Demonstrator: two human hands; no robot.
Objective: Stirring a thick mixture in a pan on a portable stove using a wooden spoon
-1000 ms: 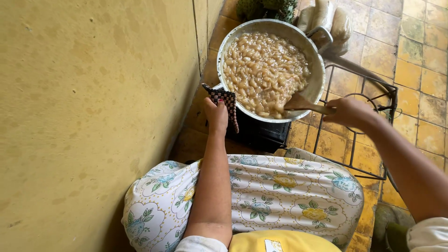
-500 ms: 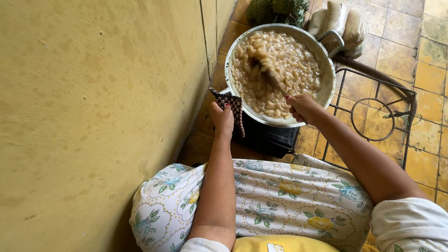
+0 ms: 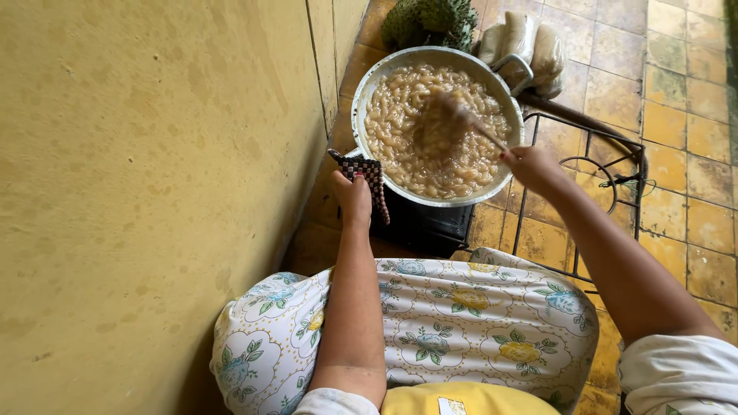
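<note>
Both hands busy: left hand (image 3: pixel 354 198) clamps checked potholder cloth (image 3: pixel 369 175) on wide round metal pot (image 3: pixel 369 92) rim against heat, steadying it, right hand (image 3: pixel 529 164) fist-closed round wooden spoon (image 3: pixel 470 121) in pale stew.

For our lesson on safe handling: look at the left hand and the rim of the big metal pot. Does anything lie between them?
Yes. A checked cloth pad lies between the left hand and the rim of the pot, at its near left edge. The right hand grips the spoon directly, nothing between.

Checked dark-and-white cloth (image 3: pixel 370 178), silver pan (image 3: pixel 369 92), yellow wall (image 3: pixel 138 192)
</note>
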